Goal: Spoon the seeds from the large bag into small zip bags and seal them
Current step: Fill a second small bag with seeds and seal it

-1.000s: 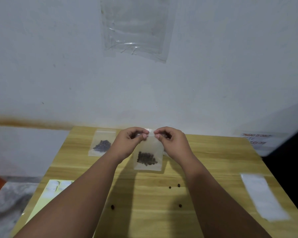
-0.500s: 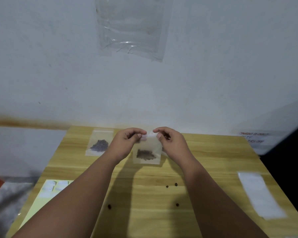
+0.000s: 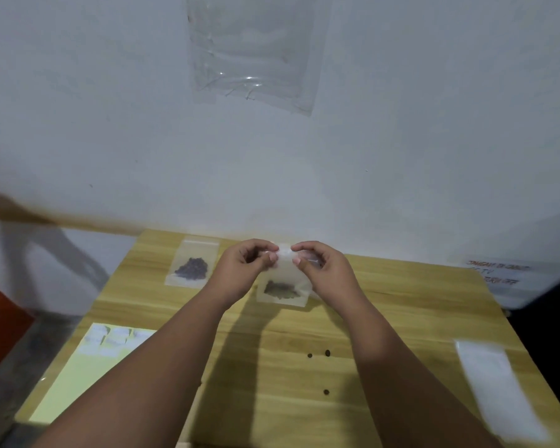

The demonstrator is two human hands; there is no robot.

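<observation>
Filled bag lies flat on desk, just left of left grip. Few loose seeds on desk, nearer person than both grips. Yellow sheet far left, white strip far right. Left hand and right hand each pinch top edge of small zip bag, grips closed tight on it, almost touching. Bag hangs below grips, dark seed heap at bottom.

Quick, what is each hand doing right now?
Left hand: closed, pinching the top of the small zip bag.
Right hand: closed, pinching the same bag's top too.
</observation>
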